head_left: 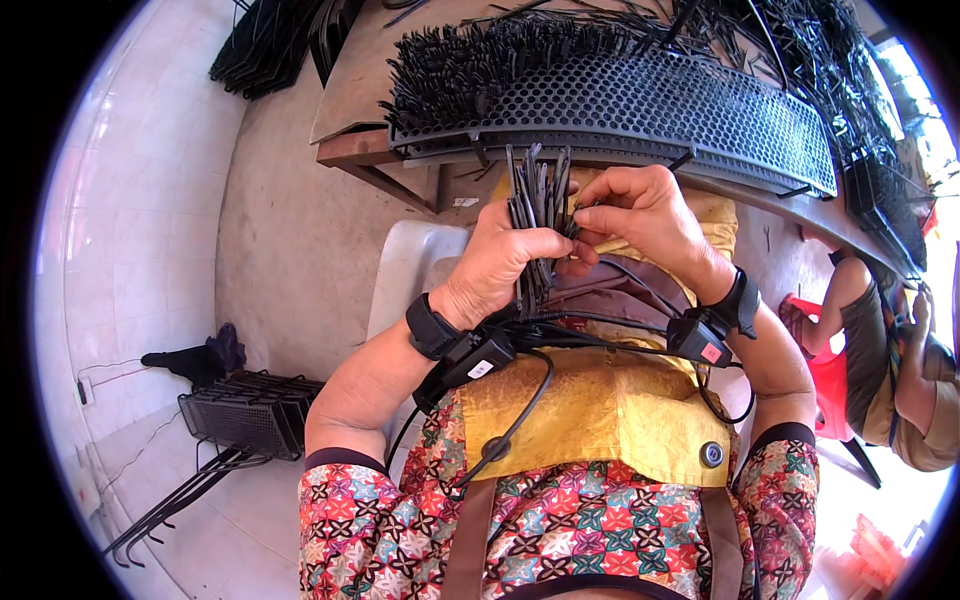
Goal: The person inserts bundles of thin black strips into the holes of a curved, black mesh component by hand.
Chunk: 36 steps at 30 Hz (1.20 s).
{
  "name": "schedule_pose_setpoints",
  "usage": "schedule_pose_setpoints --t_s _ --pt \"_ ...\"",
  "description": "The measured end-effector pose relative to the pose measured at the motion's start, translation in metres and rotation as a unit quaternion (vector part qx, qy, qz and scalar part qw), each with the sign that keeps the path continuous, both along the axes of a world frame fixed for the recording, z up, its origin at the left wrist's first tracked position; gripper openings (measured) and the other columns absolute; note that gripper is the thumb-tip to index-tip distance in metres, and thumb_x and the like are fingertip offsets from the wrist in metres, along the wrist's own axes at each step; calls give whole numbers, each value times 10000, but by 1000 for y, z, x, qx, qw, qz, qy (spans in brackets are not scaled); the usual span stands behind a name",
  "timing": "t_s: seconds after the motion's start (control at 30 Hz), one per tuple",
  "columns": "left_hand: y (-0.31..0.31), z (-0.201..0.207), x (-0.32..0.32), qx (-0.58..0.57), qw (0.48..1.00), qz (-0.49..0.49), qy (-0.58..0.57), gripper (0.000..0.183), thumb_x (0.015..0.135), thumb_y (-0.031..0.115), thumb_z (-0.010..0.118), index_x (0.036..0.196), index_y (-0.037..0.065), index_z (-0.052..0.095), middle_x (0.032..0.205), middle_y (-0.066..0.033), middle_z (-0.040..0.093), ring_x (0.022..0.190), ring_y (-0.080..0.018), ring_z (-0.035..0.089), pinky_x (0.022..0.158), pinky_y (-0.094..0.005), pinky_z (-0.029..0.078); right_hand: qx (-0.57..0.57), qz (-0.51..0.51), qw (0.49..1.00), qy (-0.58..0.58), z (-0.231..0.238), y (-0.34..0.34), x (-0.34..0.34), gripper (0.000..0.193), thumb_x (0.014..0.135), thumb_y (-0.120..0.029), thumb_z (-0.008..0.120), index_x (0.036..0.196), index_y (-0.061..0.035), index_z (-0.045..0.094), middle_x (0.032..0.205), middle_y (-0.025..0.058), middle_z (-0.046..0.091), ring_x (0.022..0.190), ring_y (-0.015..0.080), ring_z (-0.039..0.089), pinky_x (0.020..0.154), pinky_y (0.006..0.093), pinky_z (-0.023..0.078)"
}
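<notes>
A bundle of thin black strips [540, 195] stands nearly upright in front of my body, its loose ends fanning out at the top. My left hand [490, 262] is closed around it, the thumb lying across the front. At the bundle's right side my right hand [645, 210] pinches a black strip between thumb and fingertips; most of that strip is hidden. Just beyond both hands, a long black perforated rack [640, 100] rests along the table edge. Densely packed black strips [450, 75] stand in its left part, while the holes of its right part are bare.
The rack lies on a wooden table [350, 150], with more loose black strips [830, 70] piled at the far right. Black racks [245, 415] are stacked on the floor at left. Another person [875, 340] sits at the right near a red stool [832, 385]. Cables hang between my wrists.
</notes>
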<state>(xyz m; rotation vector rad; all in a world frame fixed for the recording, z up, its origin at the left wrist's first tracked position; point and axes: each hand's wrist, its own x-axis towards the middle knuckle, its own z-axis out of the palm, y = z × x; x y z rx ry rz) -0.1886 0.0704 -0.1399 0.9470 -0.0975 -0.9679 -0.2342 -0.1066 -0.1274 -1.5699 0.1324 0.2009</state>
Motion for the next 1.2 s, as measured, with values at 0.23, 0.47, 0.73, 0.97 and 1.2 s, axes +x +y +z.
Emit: schedule_pose_setpoints --t_s 0.23,0.47,0.73,0.97,1.2 --pt "2 -7 1 66 998 -16 -12 331 782 -12 532 1112 -38 527 920 -159 638 800 -248 650 683 -323 557 -45 -45 998 -29 -12 -4 -9 56 787 -16 641 799 33 616 667 18 600 588 61 535 533 212 437" --pt "1 -8 -3 99 995 -17 -22 229 780 10 580 1005 -23 558 865 -155 646 731 -216 646 584 -278 524 -35 -31 999 -2 -10 -6 -14 127 780 -30 665 875 26 602 724 18 605 647 62 549 561 209 446" --pt "0 -6 -5 79 995 -48 -34 195 756 -10 599 948 -23 574 818 -120 647 670 -173 629 524 -244 483 14 -109 990 -85 8 -4 -2 405 791 -48 670 1170 24 548 904 64 638 810 72 584 708 214 487" --pt "0 -7 -6 56 994 -90 -10 229 763 -19 600 989 -21 565 834 -131 649 665 -179 627 540 -241 484 -36 -46 994 -92 -6 -8 -1 120 798 -36 652 896 33 660 755 21 648 719 53 582 638 198 471" --pt "-1 -6 -7 16 996 -73 40 355 792 -14 606 1125 -22 482 871 -162 649 691 -213 646 534 -253 495 -35 -85 992 -85 -4 -18 -22 69 770 -22 670 817 26 652 735 24 648 662 45 578 586 189 460"
